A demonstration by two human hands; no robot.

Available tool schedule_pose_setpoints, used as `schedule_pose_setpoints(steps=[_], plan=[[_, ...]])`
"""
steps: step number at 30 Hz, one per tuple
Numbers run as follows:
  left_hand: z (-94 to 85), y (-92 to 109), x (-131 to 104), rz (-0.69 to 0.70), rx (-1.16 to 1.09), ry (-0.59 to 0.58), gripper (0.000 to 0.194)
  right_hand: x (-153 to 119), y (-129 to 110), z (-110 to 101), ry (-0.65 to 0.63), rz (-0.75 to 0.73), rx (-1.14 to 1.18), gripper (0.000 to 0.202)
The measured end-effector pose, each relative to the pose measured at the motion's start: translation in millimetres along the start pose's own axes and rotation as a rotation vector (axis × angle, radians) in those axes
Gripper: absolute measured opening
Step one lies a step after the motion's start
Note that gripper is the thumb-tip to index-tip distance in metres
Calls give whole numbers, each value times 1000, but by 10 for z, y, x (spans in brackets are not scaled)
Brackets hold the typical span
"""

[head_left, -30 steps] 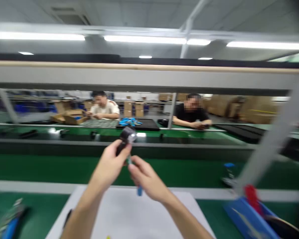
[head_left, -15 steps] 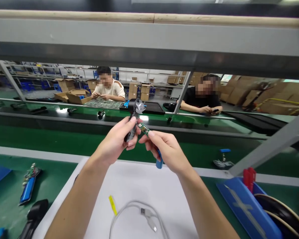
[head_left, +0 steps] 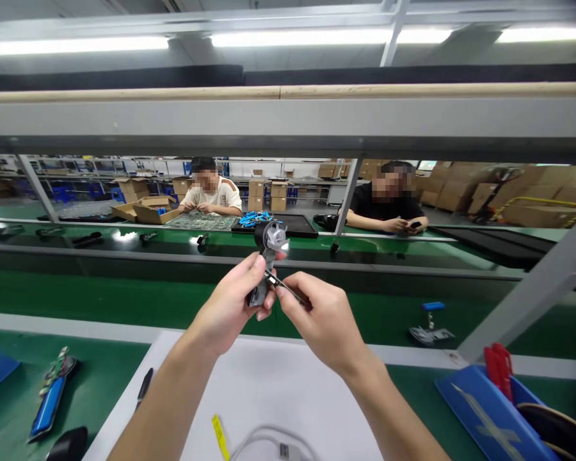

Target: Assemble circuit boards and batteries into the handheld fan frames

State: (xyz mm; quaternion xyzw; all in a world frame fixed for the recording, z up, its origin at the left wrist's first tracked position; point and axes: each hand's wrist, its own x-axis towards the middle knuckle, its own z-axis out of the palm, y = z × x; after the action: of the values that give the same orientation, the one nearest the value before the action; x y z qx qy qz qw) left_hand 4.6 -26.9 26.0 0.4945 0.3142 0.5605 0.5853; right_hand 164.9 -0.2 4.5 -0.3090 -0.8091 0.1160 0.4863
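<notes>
My left hand is wrapped round the grey handle of a small handheld fan, its black round head and clear blades pointing up. In my right hand a small circuit board is pinched between thumb and fingers, turned nearly edge-on. The board's far end lies against the fan's handle, close to my left thumb. Whether it sits inside the handle I cannot tell. My right fingers hide the board's near end. Both hands are raised above the far edge of a white sheet.
An opened fan with a blue battery lies at left, near a black pen-like tool. A white cable and yellow strip lie in front. At right stands a blue bin. Beyond the green belt, two people sit working.
The view has tilted up. The circuit board has turned from face-on to edge-on and moved against the fan's handle. The blue battery cell below my right hand is now out of sight.
</notes>
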Motion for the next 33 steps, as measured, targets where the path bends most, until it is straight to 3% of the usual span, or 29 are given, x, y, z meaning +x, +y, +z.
schedule_pose_setpoints(steps=[5, 12, 15, 21, 29, 33], plan=[[43, -16, 1, 14, 69, 2, 39, -15, 50, 39, 64, -212, -289, 25], [38, -44, 37, 106, 200, 84, 39, -4, 99, 57, 251, -360, -301, 28], [35, -50, 43, 179, 230, 127, 34, -7, 83, 27, 194, -246, -153, 27], [32, -42, 57, 237, 208, 144, 32, -24, 39, -34, 26, 129, 336, 28], [24, -56, 56, 142, 102, 146, 45, 45, 79, -36, -22, 369, 719, 26], [32, -61, 64, 79, 37, 124, 51, 53, 116, -8, -19, 413, 800, 26]])
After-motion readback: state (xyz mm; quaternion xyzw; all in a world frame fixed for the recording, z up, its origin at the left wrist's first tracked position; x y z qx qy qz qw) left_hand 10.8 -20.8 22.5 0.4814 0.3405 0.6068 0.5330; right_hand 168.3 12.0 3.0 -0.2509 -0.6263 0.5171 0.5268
